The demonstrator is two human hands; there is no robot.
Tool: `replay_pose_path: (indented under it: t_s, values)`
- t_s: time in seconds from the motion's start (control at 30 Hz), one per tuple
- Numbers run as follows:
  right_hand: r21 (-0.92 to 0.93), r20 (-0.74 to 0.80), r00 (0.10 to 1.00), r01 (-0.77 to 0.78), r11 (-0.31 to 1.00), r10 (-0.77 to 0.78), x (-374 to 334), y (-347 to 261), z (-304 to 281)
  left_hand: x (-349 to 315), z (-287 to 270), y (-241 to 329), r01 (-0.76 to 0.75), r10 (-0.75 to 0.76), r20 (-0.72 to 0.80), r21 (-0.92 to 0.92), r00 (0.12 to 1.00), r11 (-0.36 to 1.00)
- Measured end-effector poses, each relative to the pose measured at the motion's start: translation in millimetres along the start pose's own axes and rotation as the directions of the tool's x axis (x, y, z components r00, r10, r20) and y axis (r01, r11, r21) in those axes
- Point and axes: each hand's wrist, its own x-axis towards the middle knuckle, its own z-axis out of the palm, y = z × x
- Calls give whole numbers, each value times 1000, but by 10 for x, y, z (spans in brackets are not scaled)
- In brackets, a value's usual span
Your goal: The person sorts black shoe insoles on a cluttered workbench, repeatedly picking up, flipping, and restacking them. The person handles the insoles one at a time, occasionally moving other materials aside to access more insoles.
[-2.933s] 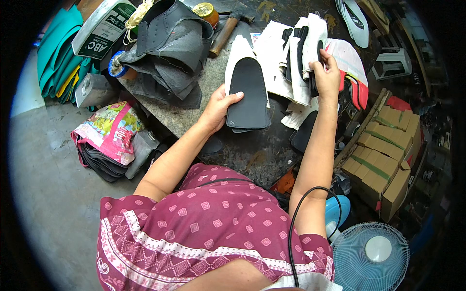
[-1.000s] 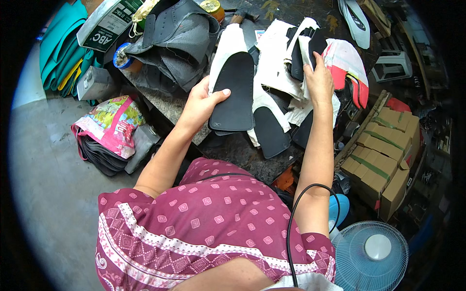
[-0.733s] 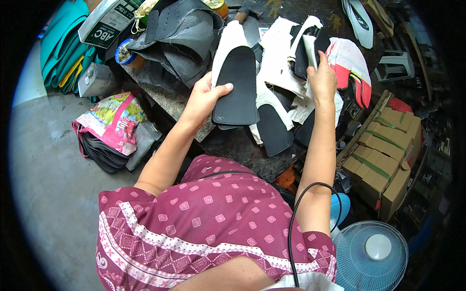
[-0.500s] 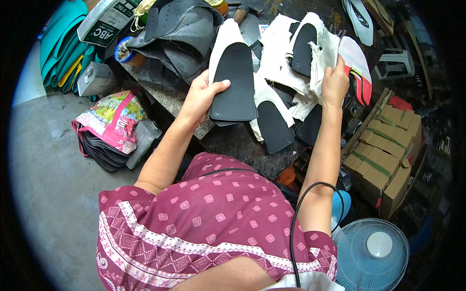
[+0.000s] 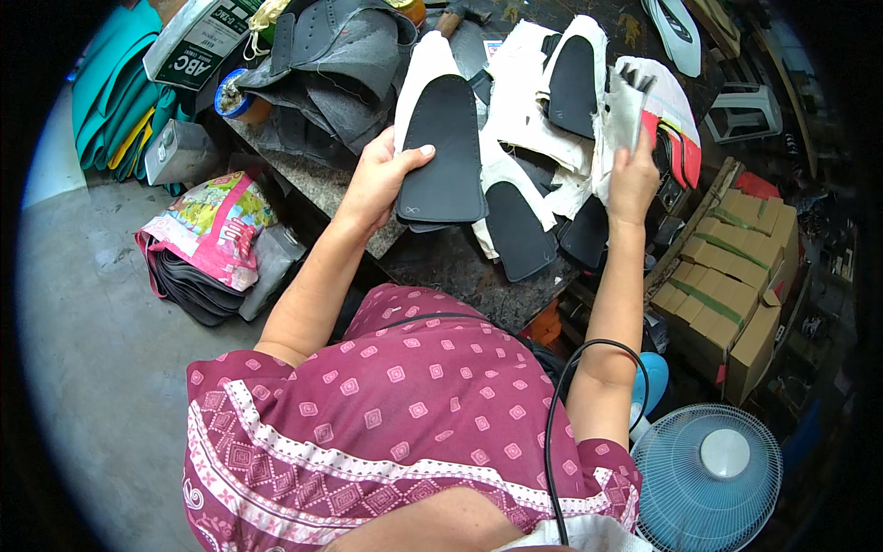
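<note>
Far above the left hand (image 5: 379,179), a white-and-green printed bag (image 5: 198,41) lies tilted. Below-left of that hand, a pink, floral plastic bag (image 5: 212,225) bulges. Right of the right hand (image 5: 633,182), stacked brown cardboard boxes (image 5: 731,276) with green tape.

Left hand (image 5: 375,179) has lifted black insole stack (image 5: 443,152) off bench; right hand (image 5: 633,179) now raises white cloth piece (image 5: 624,106) above the pile
</note>
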Motion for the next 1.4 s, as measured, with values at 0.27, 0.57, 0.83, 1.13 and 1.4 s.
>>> replay_pose_path:
  t_s: [0.27, 0.57, 0.83, 1.13, 1.4]
  values:
    - [-157, 132, 987, 115, 981, -95, -223, -92, 245, 124, 251, -27, 57, -55, 81, -19, 995, 998]
    - [82, 92, 982, -172, 982, 164, -109, 112, 69, 435, 435, 3, 178, -153, 144, -183, 978, 967]
    - [272, -149, 987, -23, 962, 66, -266, 76, -318, 759, 486, 240, 37, -35, 132, -15, 991, 999]
    - [247, -62, 857, 510, 824, -512, -774, -223, -395, 1384, 1206, 1419, -760, 315, 812, 577, 492, -300]
    - [301, -15, 817, 554, 776, -577, -890, -437, -451, 1675, 2310, 855, -740, -415, 835, -14, 361, -672]
